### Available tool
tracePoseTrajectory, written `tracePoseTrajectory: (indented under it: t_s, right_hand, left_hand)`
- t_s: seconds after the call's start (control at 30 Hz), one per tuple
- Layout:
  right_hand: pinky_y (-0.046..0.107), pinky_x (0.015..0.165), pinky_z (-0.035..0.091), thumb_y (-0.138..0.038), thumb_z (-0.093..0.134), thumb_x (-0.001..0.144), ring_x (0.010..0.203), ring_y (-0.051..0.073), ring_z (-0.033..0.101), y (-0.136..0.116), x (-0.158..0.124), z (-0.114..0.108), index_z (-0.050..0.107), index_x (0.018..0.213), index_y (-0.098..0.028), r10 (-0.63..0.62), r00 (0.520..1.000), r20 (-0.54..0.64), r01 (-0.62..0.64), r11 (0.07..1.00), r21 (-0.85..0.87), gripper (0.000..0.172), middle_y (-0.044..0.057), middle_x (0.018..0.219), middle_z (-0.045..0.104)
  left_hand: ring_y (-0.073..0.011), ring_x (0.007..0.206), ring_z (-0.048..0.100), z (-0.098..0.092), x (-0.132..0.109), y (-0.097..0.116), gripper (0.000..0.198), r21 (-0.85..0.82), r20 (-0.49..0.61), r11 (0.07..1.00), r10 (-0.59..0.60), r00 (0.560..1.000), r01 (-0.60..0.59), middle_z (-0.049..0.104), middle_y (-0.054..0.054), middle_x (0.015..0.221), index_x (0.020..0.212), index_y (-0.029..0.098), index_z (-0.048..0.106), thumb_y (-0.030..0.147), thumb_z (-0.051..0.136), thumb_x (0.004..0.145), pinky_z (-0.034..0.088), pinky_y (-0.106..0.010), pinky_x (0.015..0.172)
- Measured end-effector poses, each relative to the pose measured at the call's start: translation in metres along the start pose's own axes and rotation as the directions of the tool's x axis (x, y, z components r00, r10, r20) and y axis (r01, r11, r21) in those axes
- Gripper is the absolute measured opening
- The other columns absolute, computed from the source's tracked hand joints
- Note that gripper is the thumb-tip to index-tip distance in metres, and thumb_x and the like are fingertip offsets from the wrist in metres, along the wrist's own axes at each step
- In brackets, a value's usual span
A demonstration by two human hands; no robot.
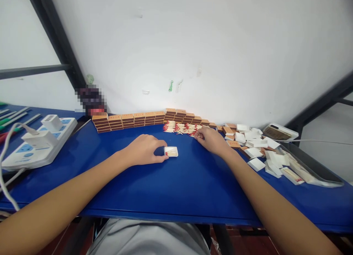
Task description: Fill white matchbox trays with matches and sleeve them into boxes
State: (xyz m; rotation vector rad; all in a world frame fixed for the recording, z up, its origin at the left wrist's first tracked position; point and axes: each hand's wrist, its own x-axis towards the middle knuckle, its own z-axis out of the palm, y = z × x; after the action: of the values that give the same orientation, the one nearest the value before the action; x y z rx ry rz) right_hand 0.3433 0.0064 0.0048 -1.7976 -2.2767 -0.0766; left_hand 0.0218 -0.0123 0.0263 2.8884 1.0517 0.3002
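Note:
My left hand (146, 149) grips a small white matchbox tray (176, 152) between thumb and fingers at its left end. Several red-tipped matches (172, 152) lie inside that tray, which rests on the blue table (165, 188). Farther back is a loose pile of red-headed matches (180, 128). At the pile's right end, my right hand (210, 139) has its thumb and fingertips pinched together on matches; how many is hidden by the fingers.
Closed matchboxes (128, 120) are stacked in a row along the wall. White trays (256, 142) and brown sleeves (233, 144) lie jumbled at right, beside a phone (280, 132), a dark container (311, 165) and a filled tray (292, 176). A power strip (41, 144) with cables is at left.

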Motion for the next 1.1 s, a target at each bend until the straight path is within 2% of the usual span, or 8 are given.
tracePoseTrajectory:
  t_s: [0.5, 0.77, 0.93, 1.1]
  right_hand:
    - [0.027, 0.069, 0.038, -0.015, 0.061, 0.097, 0.078, 0.018, 0.062, 0.0001, 0.0009, -0.0005, 0.072, 0.093, -0.016, -0.03, 1.0, -0.004, 0.031, 0.997, 0.072, 0.012, 0.009, 0.092, 0.074]
    - [0.027, 0.066, 0.036, -0.015, 0.059, 0.097, 0.074, 0.018, 0.059, -0.0003, 0.001, -0.0003, 0.07, 0.085, -0.016, -0.053, 0.999, 0.003, 0.053, 0.996, 0.07, 0.017, 0.008, 0.087, 0.072]
    - [0.028, 0.068, 0.038, -0.016, 0.06, 0.097, 0.076, 0.018, 0.06, -0.0013, 0.0012, 0.0009, 0.072, 0.092, -0.016, -0.066, 0.998, -0.005, 0.066, 0.992, 0.112, 0.013, 0.008, 0.089, 0.072]
    - [0.028, 0.067, 0.037, -0.02, 0.057, 0.1, 0.075, 0.019, 0.06, 0.0009, 0.0019, 0.0019, 0.068, 0.089, -0.017, -0.038, 0.999, 0.037, 0.036, 0.998, 0.06, 0.017, 0.009, 0.088, 0.072]
  left_hand:
    - [-0.0213, 0.072, 0.069, -0.0001, -0.0002, -0.0003, 0.033, 0.002, -0.01, 1.0, 0.003, 1.0, -0.003, 0.076, -0.001, 0.08, 0.116, 0.026, 0.077, 0.05, 0.066, 0.095, 0.031, -0.031, 0.06]
    - [-0.0217, 0.074, 0.069, -0.0014, -0.0004, 0.0008, 0.032, 0.006, -0.006, 1.0, -0.005, 1.0, 0.005, 0.077, -0.002, 0.082, 0.116, 0.026, 0.077, 0.049, 0.067, 0.095, 0.031, -0.03, 0.06]
    - [-0.0216, 0.072, 0.069, -0.0011, -0.0001, 0.0004, 0.034, 0.011, -0.01, 1.0, 0.002, 1.0, -0.002, 0.077, -0.002, 0.08, 0.117, 0.025, 0.077, 0.05, 0.065, 0.096, 0.032, -0.03, 0.06]
    - [-0.0216, 0.073, 0.07, -0.0008, -0.0002, 0.0001, 0.034, 0.011, -0.013, 1.0, 0.002, 1.0, -0.002, 0.078, -0.002, 0.082, 0.116, 0.026, 0.078, 0.05, 0.065, 0.096, 0.033, -0.03, 0.06]
